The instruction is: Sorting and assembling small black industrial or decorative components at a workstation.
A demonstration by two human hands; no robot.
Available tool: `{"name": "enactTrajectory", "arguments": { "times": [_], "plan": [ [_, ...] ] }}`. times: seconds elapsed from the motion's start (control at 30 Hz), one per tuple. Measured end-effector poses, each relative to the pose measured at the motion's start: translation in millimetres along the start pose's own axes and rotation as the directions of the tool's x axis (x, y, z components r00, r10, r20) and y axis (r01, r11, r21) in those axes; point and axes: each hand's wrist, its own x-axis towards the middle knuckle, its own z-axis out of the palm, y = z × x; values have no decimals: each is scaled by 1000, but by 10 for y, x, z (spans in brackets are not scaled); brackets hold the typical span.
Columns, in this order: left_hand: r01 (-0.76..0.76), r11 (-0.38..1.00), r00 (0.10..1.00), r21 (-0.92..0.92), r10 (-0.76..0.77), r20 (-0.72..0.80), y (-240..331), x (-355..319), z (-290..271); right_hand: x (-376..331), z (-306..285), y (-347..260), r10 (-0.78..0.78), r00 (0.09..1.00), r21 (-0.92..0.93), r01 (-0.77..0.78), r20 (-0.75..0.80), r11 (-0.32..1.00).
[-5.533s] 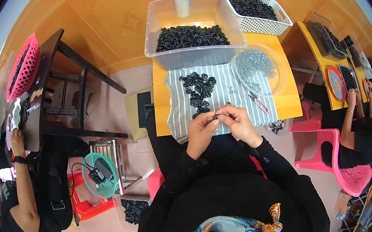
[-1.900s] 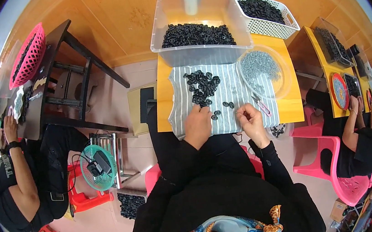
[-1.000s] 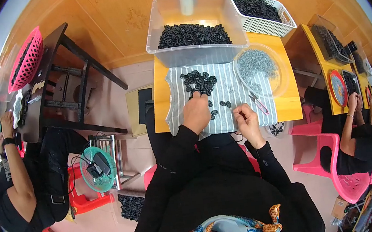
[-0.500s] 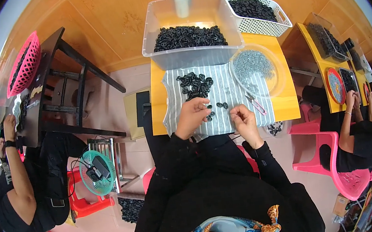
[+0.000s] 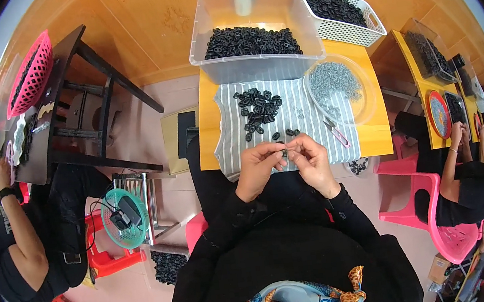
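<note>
My left hand (image 5: 260, 168) and my right hand (image 5: 311, 160) meet at the near edge of a grey striped cloth (image 5: 233, 139) on a yellow table (image 5: 207, 132). Their fingertips pinch one small black part (image 5: 284, 152) between them. A loose pile of the same black parts (image 5: 257, 108) lies on the cloth just beyond my hands, with a few strays closer in. Small pink-handled scissors (image 5: 335, 131) lie on the cloth to the right.
A clear bin of black parts (image 5: 251, 41) stands at the table's far edge, a white basket (image 5: 338, 13) beside it, a clear round dish of grey pieces (image 5: 337, 85) at right. People sit at both sides. A dark table (image 5: 64, 105) and green basket (image 5: 123, 217) are left.
My left hand reached to the black pile and came back. My right hand, apart from it a moment ago, has joined it, and both now pinch one black part.
</note>
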Motion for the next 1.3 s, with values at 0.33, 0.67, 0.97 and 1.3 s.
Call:
{"name": "enactTrajectory", "arguments": {
  "times": [0.33,0.67,0.97,1.3],
  "plan": [
    [-9,1000,1000,-29,9,2,33,-7,22,-24,44,-69,3,998,52,0,-60,999],
    [-79,997,996,-14,78,-33,-8,-35,69,-22,53,-94,-98,993,-65,94,-64,993],
    [-121,992,985,-37,116,-126,-148,-120,137,-91,153,-89,-117,990,-64,112,-79,992],
    [19,996,996,84,-11,-88,-116,-172,-43,-136,127,17,79,997,69,-78,-11,995]
  ]
}}
